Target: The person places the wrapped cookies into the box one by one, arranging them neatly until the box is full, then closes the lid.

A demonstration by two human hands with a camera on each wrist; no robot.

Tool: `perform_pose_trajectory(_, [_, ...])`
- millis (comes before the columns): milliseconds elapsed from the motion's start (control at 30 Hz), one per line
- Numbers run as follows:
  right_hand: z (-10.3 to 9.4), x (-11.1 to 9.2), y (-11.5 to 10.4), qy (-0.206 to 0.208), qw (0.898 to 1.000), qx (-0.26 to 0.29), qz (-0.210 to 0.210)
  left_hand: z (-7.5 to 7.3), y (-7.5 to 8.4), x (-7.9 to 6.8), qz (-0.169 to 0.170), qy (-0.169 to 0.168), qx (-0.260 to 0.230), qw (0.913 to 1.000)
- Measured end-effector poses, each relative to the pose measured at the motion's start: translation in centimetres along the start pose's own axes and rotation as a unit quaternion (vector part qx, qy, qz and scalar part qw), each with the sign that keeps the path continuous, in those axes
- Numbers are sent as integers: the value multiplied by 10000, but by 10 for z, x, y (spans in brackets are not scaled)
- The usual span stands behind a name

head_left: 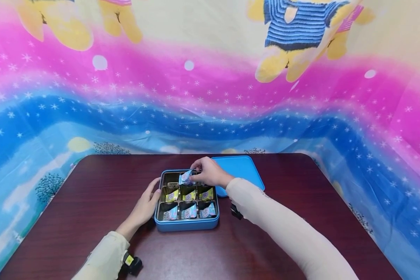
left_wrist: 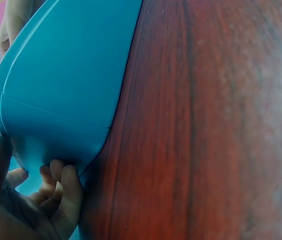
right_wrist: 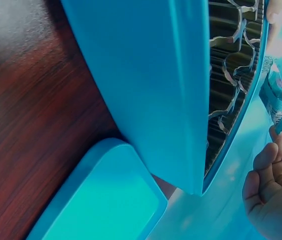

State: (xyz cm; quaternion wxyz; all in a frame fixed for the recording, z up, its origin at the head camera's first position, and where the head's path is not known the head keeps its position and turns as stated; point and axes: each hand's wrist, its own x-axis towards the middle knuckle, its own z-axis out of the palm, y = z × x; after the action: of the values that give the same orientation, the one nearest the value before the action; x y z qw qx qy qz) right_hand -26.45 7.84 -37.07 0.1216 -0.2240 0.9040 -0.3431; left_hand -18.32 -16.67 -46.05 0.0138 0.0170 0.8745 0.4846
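Note:
A blue rectangular tin [head_left: 187, 226] with a divided insert stands on the table. My right hand [head_left: 211, 173] pinches a blue wrapped candy [head_left: 185, 177] over the back row of compartments. In the right wrist view, the candy [right_wrist: 276, 95] shows above the rim, with thumb and fingertips at its crimped end. Yellow-green wrapped candies [head_left: 206, 195] fill the middle row; light blue wrapped candies [head_left: 189, 212] lie in the front row. The back left compartment shows its bare bottom, while my right hand hides the back right one. My left hand [head_left: 145, 206] rests against the tin's left side.
A blue lid [head_left: 243, 171] lies flat behind and to the right of the tin, close against it. Beneath everything is a dark red wooden table [head_left: 91, 217]. A printed cloth [head_left: 210, 97] hangs behind the table and along its sides.

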Motion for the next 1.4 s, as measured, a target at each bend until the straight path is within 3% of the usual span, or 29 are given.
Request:
perform_pose_trajectory(533, [11,12,-12,-57,9994,-298,188,-1,0,-1,-14,-57,-48,10000])
perform_pose_trajectory(933, [20,14,-15,62,9953,-908,325,-1,2,-1,-63,-94,-6,9999])
perform_pose_trajectory(1400, [34,19,-26,100,9858,-1662,198,-2,1,0,-45,-101,9,9999])
